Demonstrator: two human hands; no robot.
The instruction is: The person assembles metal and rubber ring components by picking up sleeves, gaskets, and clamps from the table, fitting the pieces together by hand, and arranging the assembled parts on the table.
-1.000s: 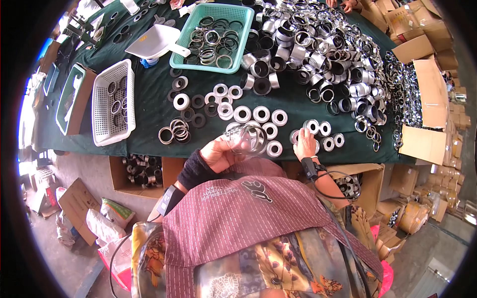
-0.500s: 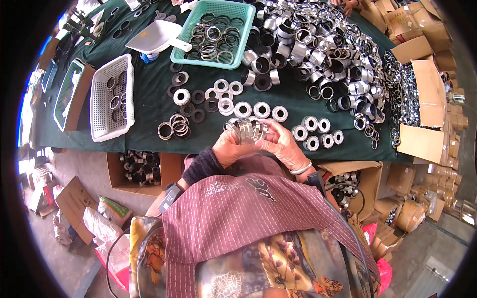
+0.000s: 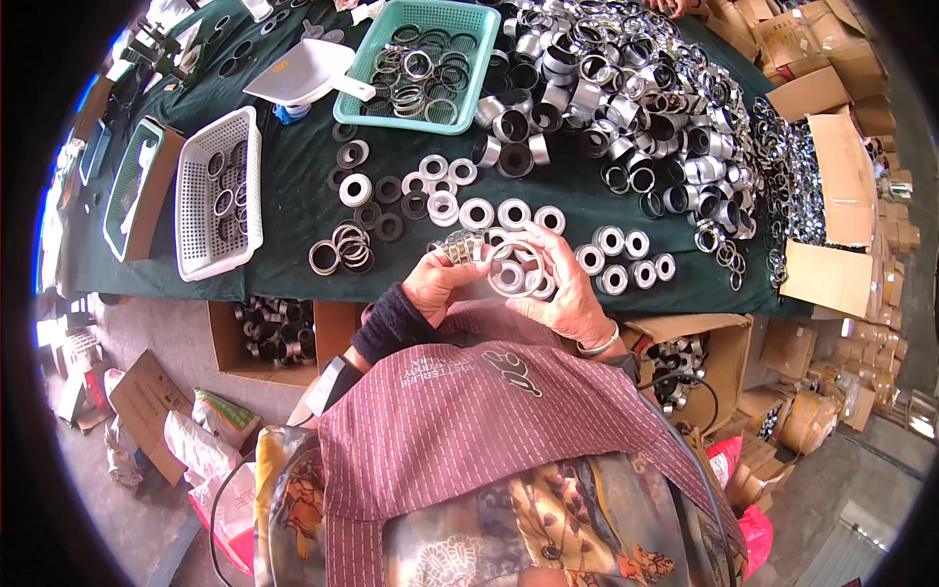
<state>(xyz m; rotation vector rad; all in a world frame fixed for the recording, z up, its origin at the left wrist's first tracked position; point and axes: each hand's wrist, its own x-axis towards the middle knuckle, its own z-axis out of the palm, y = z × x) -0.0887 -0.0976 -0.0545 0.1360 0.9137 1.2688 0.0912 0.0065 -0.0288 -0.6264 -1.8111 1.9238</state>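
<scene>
My left hand is closed on a short stack of metal rings, held just over the table's near edge. Beside it my right hand grips a single shiny metal ring between thumb and fingers, its opening turned toward me. Through that ring, pale round collars on the cloth show in part. Beyond my hands lies a row of silver collars. To the left of my hands rests a small cluster of loose rings. Another group of collars sits to the right.
A green basket and a white basket, both with rings, stand on the dark green cloth. Near them is a white dustpan. A large heap of metal sleeves covers the right. Below the table stand open cartons.
The stack of rings, held between both hands before, is now in my left hand alone. My right hand has drawn one ring away to the right and turned it face-on.
</scene>
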